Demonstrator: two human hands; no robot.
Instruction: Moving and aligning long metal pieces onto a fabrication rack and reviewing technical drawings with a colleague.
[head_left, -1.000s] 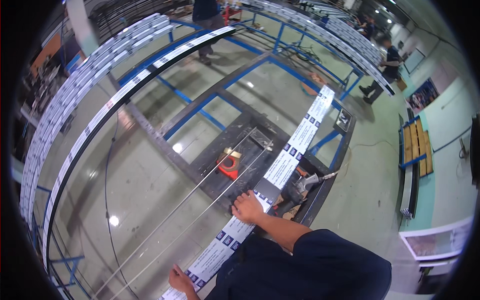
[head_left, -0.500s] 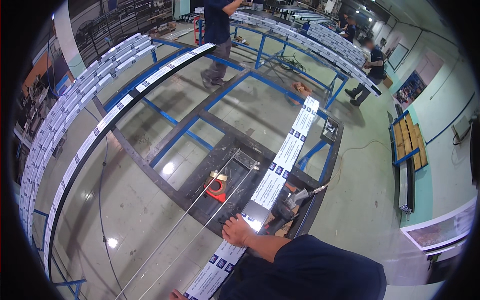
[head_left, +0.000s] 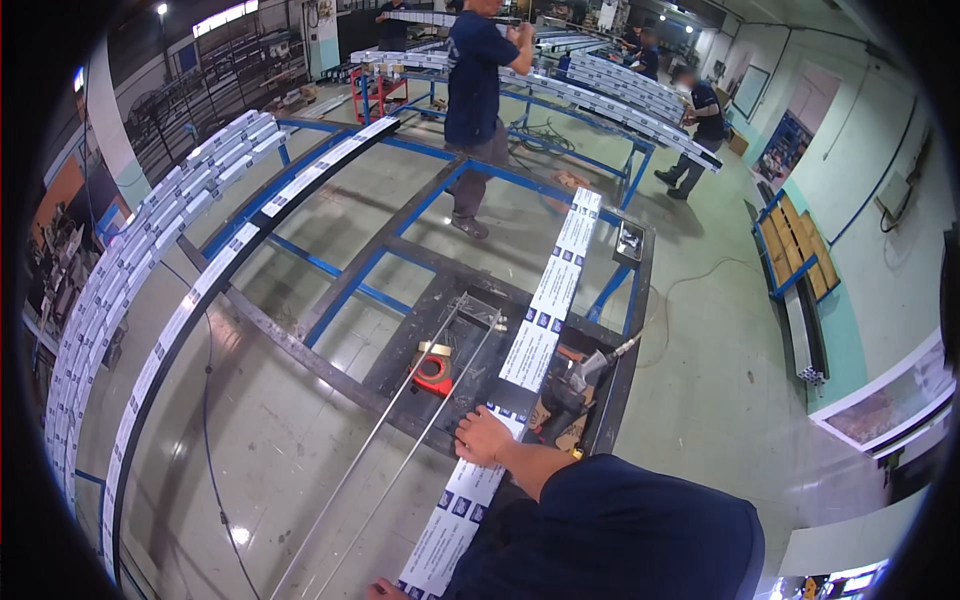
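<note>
A long, straight profile [head_left: 535,340] wrapped in white printed film runs from the bottom edge up to the far right of the frame. A dark bare patch breaks the film near its middle. My right hand [head_left: 484,437] lies across it just below that patch, fingers curled over its left edge. At the bottom edge of the picture, my left hand [head_left: 385,590] shows only in part, its fingers against the profile's left side. To the left, two thin metal rods [head_left: 385,410] slant over a dark tray, near a red-and-black tape measure [head_left: 433,375].
A blue-and-black steel frame [head_left: 375,270] supports the work. Another long film-covered profile [head_left: 175,335] lies to the left, beside stacked wrapped profiles [head_left: 130,250]. A power tool [head_left: 580,380] with a hose sits right of my profile. A person [head_left: 480,100] stands beyond the frame.
The view has shifted, so the frame and profile appear further left. The person beyond the frame has moved right. Both my hands stay on the profile.
</note>
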